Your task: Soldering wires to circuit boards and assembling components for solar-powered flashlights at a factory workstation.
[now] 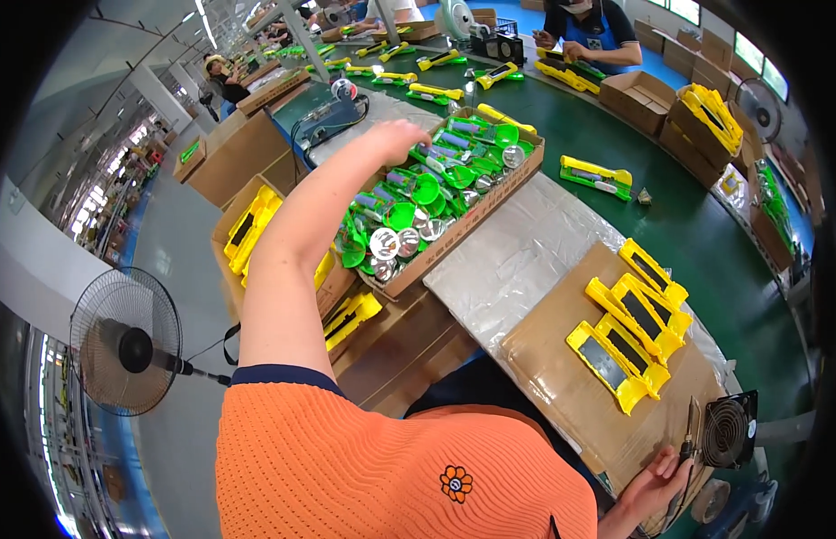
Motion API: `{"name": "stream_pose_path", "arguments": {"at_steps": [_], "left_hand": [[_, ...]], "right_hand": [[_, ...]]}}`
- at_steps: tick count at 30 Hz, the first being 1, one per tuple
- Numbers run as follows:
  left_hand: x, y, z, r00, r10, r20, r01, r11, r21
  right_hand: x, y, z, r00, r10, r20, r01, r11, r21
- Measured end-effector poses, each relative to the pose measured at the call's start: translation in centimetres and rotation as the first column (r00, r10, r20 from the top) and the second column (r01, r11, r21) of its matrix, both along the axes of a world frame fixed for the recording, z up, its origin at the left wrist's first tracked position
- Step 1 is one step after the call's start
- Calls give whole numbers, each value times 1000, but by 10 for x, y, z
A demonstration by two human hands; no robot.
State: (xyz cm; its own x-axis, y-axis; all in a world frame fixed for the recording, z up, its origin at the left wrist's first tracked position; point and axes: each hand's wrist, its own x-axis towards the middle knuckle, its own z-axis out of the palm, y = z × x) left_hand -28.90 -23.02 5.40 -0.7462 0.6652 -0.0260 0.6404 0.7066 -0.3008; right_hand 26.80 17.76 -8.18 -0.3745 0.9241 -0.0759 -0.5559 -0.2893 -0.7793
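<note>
My left arm stretches across to a cardboard box [454, 235] full of green plastic parts with round silvery reflectors [409, 241]. At its far left side, my left hand [400, 142] bends down over the green parts with its fingers curled together; whatever is between the fingertips is hidden. Low on the right, my right hand [659, 481] is closed round the dark handle of a thin tool that looks like a soldering iron [687, 442], its slim end pointing up. Beside it, several yellow plastic housings [629, 337] with dark inset panels lie on a cardboard sheet [535, 355].
A small black fan [730, 429] stands right of my right hand. A yellow-and-green assembly [598, 177] lies on the green conveyor belt [562, 126]. More yellow housings [255, 229] fill a box at left, near a floor fan [129, 346]. A co-worker [593, 40] sits across the belt.
</note>
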Motion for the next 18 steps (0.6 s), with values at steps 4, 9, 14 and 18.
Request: {"name": "stream_pose_path", "arguments": {"at_steps": [4, 9, 14, 18], "left_hand": [[-13, 6, -24, 995, -83, 62, 75, 991, 108], [-20, -12, -20, 969, -247, 25, 235, 946, 223], [10, -44, 38, 963, -244, -112, 267, 841, 471], [124, 28, 56, 948, -317, -28, 287, 816, 502]], "right_hand": [[12, 1, 1, 1000, 3, 5, -3, 1000, 11], [9, 5, -10, 989, 85, -122, -90, 995, -32], [-10, -5, 3, 996, 91, -15, -88, 990, 111], [-22, -27, 26, 992, 124, 19, -125, 979, 161]]}}
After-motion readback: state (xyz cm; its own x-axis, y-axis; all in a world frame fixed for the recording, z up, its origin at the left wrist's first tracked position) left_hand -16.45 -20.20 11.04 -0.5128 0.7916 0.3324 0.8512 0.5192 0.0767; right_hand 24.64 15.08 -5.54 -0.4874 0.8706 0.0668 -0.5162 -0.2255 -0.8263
